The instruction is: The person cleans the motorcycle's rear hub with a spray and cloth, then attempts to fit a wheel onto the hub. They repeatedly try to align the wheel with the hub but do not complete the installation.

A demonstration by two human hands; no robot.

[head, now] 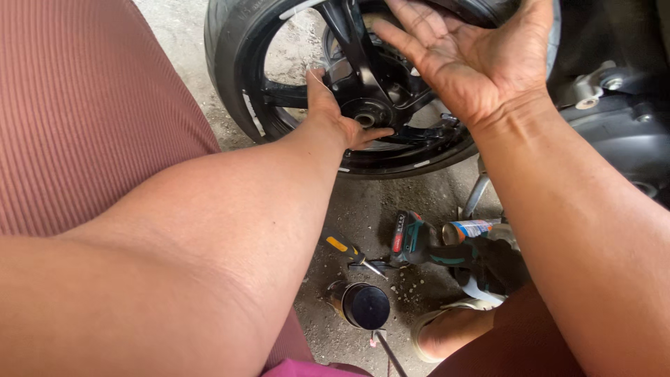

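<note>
The left hand point(335, 115) is reaching through the spokes of the black wheel point(279, 91) at twelve o'clock, its grip resting loosely against the hub point(366, 115). The right hand point(467, 56) is hovering released, palm open. The wheel is apparently still mounted; a screwdriver point(352, 253) and a power driver point(419, 241) are lying unused on the floor point(363, 202) at six o'clock.

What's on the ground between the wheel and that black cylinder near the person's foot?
In the head view, between the wheel and the black cylinder lie bare gritty concrete, then a yellow-handled screwdriver, with a cordless drill just right of it.
</note>
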